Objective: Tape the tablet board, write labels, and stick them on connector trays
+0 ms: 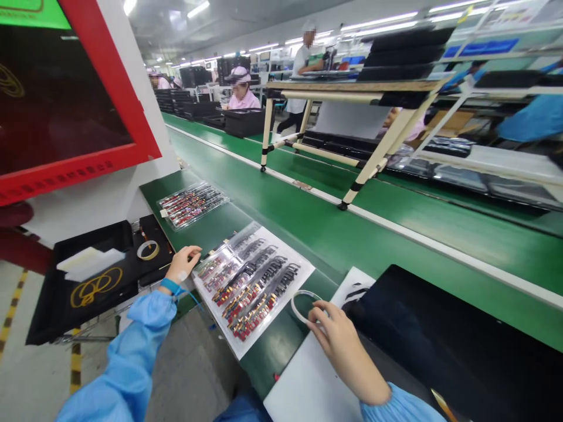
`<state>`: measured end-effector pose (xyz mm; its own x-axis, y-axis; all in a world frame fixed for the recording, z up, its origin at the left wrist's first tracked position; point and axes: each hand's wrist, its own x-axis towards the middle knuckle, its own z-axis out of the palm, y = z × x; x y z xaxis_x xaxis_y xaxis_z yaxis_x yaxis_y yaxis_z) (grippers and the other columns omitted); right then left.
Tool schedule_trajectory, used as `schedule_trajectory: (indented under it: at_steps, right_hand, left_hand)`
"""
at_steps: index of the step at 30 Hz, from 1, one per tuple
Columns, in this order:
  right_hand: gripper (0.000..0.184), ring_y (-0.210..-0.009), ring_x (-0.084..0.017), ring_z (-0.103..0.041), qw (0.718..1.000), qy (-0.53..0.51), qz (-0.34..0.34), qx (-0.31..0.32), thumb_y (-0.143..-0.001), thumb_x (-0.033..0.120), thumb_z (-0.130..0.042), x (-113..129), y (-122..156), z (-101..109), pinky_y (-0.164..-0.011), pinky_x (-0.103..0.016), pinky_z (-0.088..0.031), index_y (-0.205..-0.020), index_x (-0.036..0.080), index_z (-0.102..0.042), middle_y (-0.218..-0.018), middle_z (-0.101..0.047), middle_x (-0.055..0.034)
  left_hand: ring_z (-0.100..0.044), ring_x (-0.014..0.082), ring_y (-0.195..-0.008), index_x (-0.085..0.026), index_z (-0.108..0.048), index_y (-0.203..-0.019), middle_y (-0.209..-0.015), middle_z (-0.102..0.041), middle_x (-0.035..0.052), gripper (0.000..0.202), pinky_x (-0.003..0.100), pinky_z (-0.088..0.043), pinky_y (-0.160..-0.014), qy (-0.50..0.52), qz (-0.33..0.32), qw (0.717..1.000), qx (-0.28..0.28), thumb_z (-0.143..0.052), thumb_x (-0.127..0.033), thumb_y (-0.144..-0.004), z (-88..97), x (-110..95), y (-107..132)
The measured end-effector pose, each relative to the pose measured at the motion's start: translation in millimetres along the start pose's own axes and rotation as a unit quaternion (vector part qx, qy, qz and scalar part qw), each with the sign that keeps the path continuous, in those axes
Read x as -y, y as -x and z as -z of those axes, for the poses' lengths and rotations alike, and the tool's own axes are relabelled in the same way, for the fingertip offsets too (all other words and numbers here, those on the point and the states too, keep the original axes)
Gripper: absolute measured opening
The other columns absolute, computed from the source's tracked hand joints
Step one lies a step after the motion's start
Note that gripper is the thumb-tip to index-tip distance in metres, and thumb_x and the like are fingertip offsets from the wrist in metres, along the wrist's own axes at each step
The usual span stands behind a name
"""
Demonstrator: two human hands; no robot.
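Note:
My right hand (pixel 336 337) pinches the near side of a thin, pale ring, a roll of tape (pixel 294 309), held over the green bench beside a white board. My left hand (pixel 182 264), a blue strap round its wrist, is at the left edge of a clear tray (pixel 250 287) lying on a white sheet. Its fingers are curled together, and I cannot make out anything in them. Rows of small circuit parts, red and gold with black ends, fill the tray. Another clear tray (pixel 193 204) of similar parts lies farther back on the bench.
A dark flat panel (pixel 466 316) rests at the right, partly over the white board (pixel 303 375). On the left, a black tray (pixel 48 305) holds yellow rings, white paper and another tape roll (pixel 148 250). A wooden-topped rack (pixel 352 87) stands across the green line; co-workers are beyond.

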<state>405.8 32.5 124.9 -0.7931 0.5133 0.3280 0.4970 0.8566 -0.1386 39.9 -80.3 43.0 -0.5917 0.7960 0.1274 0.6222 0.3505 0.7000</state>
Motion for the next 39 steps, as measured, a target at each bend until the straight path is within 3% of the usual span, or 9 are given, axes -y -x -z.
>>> schedule_trajectory:
  at_steps: [6, 10, 13, 18, 22, 29, 34, 39]
  right_hand:
    - [0.024, -0.09, -0.018, -0.059, 0.995, -0.095, -0.018, -0.001, -0.091, 0.036, -0.035, -5, 12, 19, -0.072, -0.03, -0.052, -0.08, 0.024, -0.052, -0.095, -0.057, -0.007]
    - [0.019, -0.094, -0.02, -0.058, 0.999, -0.04, -0.002, -0.001, -0.091, 0.03, -0.037, 3, 33, 7, -0.075, -0.034, -0.051, -0.082, 0.023, -0.053, -0.1, -0.057, -0.0082]
    - [0.02, -0.095, -0.022, -0.057, 0.999, 0.033, 0.031, 0.005, -0.09, 0.022, -0.036, 12, 46, -7, -0.075, -0.035, -0.051, -0.081, 0.022, -0.054, -0.099, -0.059, -0.008]
    - [0.025, -0.099, -0.027, -0.055, 0.991, 0.125, 0.048, -0.028, -0.086, 0.014, -0.031, 25, 56, -14, -0.078, -0.038, -0.048, -0.092, 0.016, -0.055, -0.104, -0.059, -0.013]
    - [0.025, -0.107, -0.029, -0.049, 0.992, 0.12, 0.02, -0.018, -0.084, 0.011, -0.034, 32, 58, -14, -0.084, -0.041, -0.043, -0.093, 0.016, -0.056, -0.111, -0.056, -0.0131]
    - [0.025, -0.106, -0.027, -0.049, 0.993, 0.105, -0.029, -0.034, -0.083, 0.007, -0.035, 39, 54, -16, -0.086, -0.037, -0.041, -0.085, 0.017, -0.058, -0.105, -0.059, -0.0099]
    - [0.026, -0.102, -0.027, -0.052, 0.993, 0.1, -0.031, -0.047, -0.084, 0.007, -0.034, 39, 54, -13, -0.084, -0.038, -0.042, -0.083, 0.018, -0.057, -0.102, -0.061, -0.0091]
    - [0.026, -0.096, -0.024, -0.057, 0.997, 0.06, -0.021, -0.043, -0.085, 0.006, -0.033, 38, 48, -3, -0.08, -0.039, -0.046, -0.078, 0.02, -0.053, -0.093, -0.064, -0.0047]
  left_hand:
    - [-0.06, 0.0128, -0.075, -0.014, -0.059, -0.089, -0.088, -0.062, 0.003, 0.02, 0.031, -0.051, -0.07, -0.086, 0.026, 0.986, 0.14, -0.053, -0.033, -0.088, -6.2, -4, -32]
    - [-0.06, 0.0144, -0.077, -0.013, -0.059, -0.092, -0.09, -0.062, 0.0029, 0.022, 0.032, -0.051, -0.07, -0.128, 0.049, 0.97, 0.2, -0.053, -0.033, -0.088, -8.0, -8, -44]
    - [-0.06, 0.0146, -0.078, -0.013, -0.059, -0.092, -0.09, -0.062, 0.003, 0.022, 0.032, -0.051, -0.07, -0.152, 0.062, 0.963, 0.216, -0.053, -0.034, -0.088, -6.7, -11, -48]
    - [-0.061, 0.0154, -0.08, -0.013, -0.059, -0.093, -0.091, -0.062, 0.0037, 0.024, 0.034, -0.051, -0.073, -0.184, 0.081, 0.958, 0.205, -0.053, -0.035, -0.088, -3.2, -13, -48]
    - [-0.06, 0.0167, -0.086, -0.013, -0.059, -0.095, -0.096, -0.061, 0.0048, 0.023, 0.036, -0.05, -0.077, -0.197, 0.09, 0.955, 0.201, -0.054, -0.034, -0.087, -2.9, -15, -50]
    - [-0.061, 0.0147, -0.075, -0.012, -0.06, -0.087, -0.084, -0.062, 0.0017, 0.024, 0.032, -0.051, -0.07, -0.156, 0.107, 0.961, 0.201, -0.055, -0.035, -0.087, 0.8, -22, -56]
    - [-0.062, 0.0133, -0.065, -0.012, -0.059, -0.081, -0.071, -0.063, 0.0, 0.03, 0.03, -0.051, -0.067, -0.067, 0.083, 0.986, 0.13, -0.054, -0.041, -0.085, 11.7, -29, -50]
    - [-0.066, 0.0182, -0.07, -0.015, -0.052, -0.105, -0.07, -0.066, 0.0012, 0.054, 0.028, -0.052, -0.068, 0.046, 0.025, 0.998, 0.041, -0.053, -0.059, -0.074, 41.3, -51, -6]
